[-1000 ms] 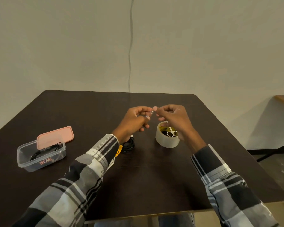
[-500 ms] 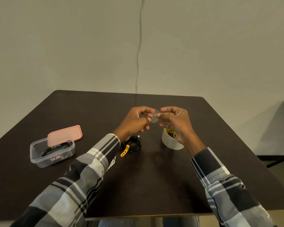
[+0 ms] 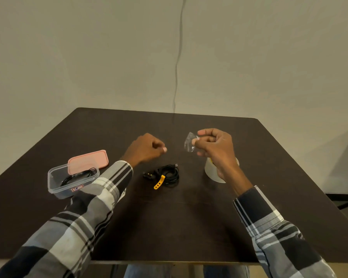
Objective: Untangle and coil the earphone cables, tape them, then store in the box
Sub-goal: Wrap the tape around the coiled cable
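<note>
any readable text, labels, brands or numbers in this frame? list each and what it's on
Nothing can be read.
Red and white label on the front wall of the clear box: too small and blurred to read.
Yellow print inside the tape roll: mostly hidden by the right hand, unreadable.

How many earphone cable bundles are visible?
2: one black coil on the table between the hands, and one inside the clear box at left. More may lie hidden beneath it.
</note>
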Demonstrator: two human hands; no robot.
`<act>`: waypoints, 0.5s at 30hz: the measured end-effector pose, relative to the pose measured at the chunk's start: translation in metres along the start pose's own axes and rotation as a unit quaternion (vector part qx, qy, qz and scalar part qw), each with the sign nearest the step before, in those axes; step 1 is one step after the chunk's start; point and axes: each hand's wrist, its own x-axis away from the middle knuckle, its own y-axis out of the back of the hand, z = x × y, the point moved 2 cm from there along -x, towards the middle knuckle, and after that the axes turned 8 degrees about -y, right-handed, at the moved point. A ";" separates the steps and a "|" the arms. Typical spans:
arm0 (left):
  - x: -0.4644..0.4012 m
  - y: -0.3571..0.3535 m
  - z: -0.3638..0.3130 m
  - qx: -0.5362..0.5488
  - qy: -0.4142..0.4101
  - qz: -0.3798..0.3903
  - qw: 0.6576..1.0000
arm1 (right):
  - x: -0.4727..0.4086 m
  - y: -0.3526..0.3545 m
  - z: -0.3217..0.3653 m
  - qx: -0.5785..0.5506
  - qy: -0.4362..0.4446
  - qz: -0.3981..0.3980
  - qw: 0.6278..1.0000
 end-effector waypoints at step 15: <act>0.023 -0.030 -0.002 -0.147 0.042 0.038 0.988 | 0.008 -0.053 -0.044 0.147 0.036 0.087 0.985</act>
